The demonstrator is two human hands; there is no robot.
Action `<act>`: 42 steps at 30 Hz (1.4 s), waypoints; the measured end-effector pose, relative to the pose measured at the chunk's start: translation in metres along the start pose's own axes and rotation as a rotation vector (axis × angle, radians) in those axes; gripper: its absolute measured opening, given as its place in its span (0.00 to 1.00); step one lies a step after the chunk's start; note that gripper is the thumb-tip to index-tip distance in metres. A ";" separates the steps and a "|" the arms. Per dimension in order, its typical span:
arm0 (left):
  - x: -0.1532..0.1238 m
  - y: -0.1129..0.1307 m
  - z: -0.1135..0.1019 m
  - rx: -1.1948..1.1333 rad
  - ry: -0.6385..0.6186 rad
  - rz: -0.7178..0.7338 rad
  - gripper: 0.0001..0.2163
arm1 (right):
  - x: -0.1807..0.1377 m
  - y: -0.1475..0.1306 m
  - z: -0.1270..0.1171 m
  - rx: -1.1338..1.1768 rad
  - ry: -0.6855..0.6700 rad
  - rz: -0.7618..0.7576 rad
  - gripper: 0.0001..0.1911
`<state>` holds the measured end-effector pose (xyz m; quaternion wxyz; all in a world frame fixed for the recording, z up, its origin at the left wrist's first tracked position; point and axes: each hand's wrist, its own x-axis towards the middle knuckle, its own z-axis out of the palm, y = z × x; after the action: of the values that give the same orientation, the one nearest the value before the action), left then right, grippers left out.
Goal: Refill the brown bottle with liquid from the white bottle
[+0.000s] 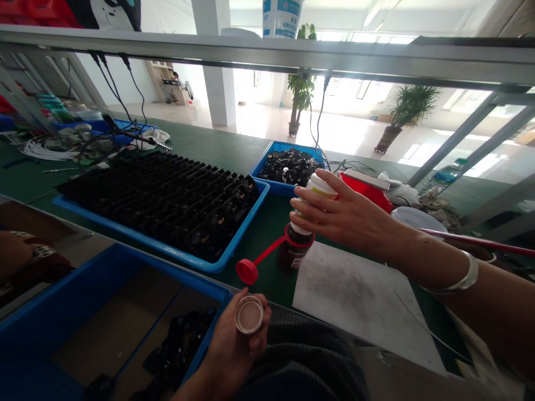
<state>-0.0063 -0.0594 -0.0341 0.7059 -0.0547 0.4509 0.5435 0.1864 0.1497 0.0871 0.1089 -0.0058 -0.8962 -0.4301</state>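
My right hand point(334, 209) is wrapped round a white bottle point(321, 184) with a yellow-green label, tipped with its mouth down over a dark bottle point(288, 259). The dark bottle stands upright on the green table and has a red collar; its red cap point(247, 272) hangs out to the left on a strap. Whether the two bottle mouths touch, I cannot tell. Low in the middle, my left hand point(238, 340) holds a round whitish cap point(249, 314), its hollow inside facing up. My fingers hide much of the white bottle.
A blue tray point(225, 262) full of rows of black parts lies to the left. Behind, a smaller blue bin point(261, 181) holds small metal and black pieces. A white board point(355, 301) lies at right. A blue crate point(37, 317) sits below the table edge, under a shelf beam point(267, 53).
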 end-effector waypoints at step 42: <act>-0.001 0.001 0.000 -0.022 -0.046 -0.024 0.23 | 0.003 0.006 -0.003 0.111 0.016 0.084 0.25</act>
<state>-0.0070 -0.0602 -0.0329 0.7218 -0.0553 0.4282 0.5410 0.1848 0.1509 0.0938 0.1340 -0.0342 -0.9167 -0.3748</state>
